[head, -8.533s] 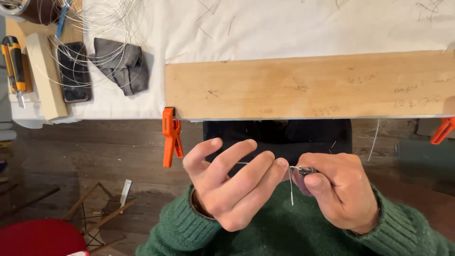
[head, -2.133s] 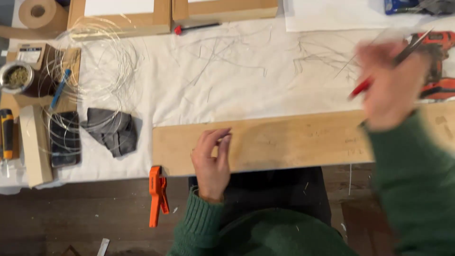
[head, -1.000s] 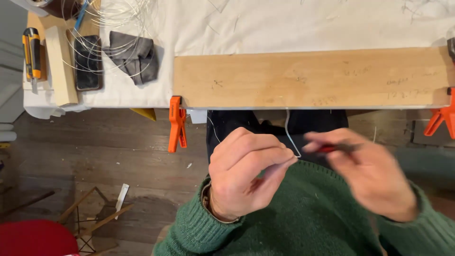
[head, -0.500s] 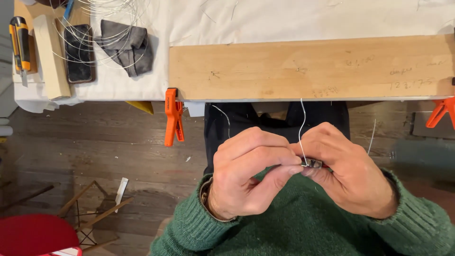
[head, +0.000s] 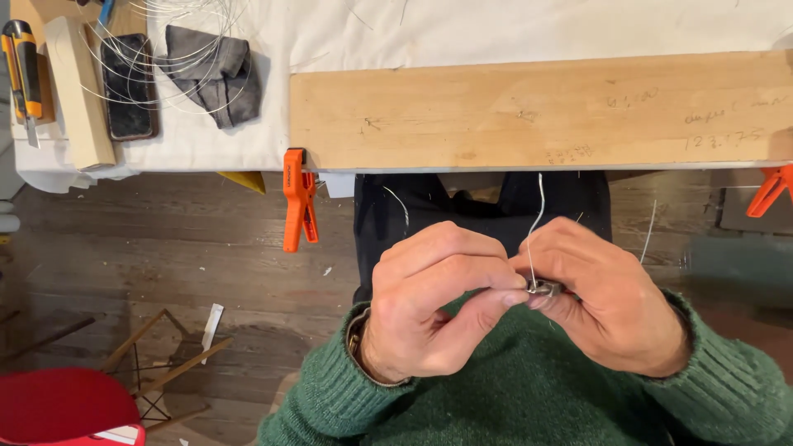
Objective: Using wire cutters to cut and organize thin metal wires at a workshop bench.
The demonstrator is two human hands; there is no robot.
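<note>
Both hands are held close to my chest, below the table edge. My left hand [head: 438, 306] and my right hand [head: 607, 301] meet fingertip to fingertip, pinching a small grey metal piece [head: 543, 288]. A thin silver wire [head: 537, 216] rises from that piece toward the wooden board [head: 537, 107]. Another short wire end [head: 398, 203] curves up near my left hand. Green sweater sleeves cover both wrists.
The long wooden board is clamped to the white-covered table by an orange clamp [head: 296, 198] at left and another [head: 770, 188] at right. At far left lie a wire coil [head: 178, 49], a grey cloth [head: 211, 70], a phone [head: 128, 87], a wood block [head: 78, 91] and a utility knife [head: 23, 62]. A red stool [head: 62, 405] stands on the floor.
My right hand came back from reaching over the table with a red-handled tool. Both hands then closed together on the small metal piece and wire, staying nearly still over the last half second.
</note>
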